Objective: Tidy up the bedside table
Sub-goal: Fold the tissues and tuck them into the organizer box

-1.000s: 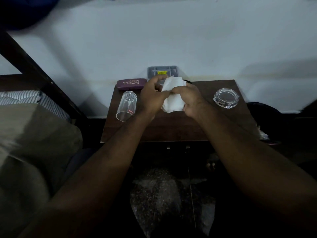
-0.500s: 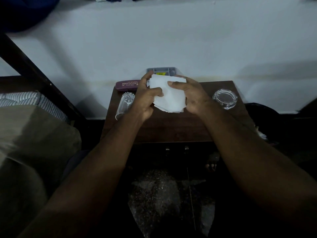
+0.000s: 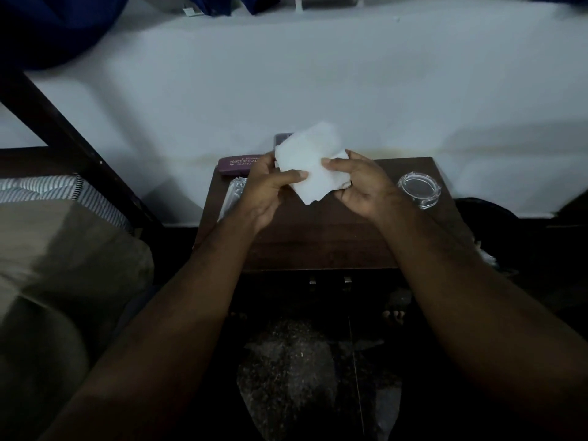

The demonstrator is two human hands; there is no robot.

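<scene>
Both hands hold a folded white tissue up over the back half of the dark wooden tabletop. The left hand pinches its left edge with the thumb laid across the front. The right hand pinches the right edge the same way, fingers curled behind. The tissue's lower edge is ragged.

A maroon glasses case lies along the rear edge by the wall. Just in front of it a clear tumbler lies on its side, partly hidden by the left wrist. A grey tray peeks out behind the tissue. A round glass ashtray sits near the right rear corner — well apart from the hands. A bed with a striped mattress stands to the left.
</scene>
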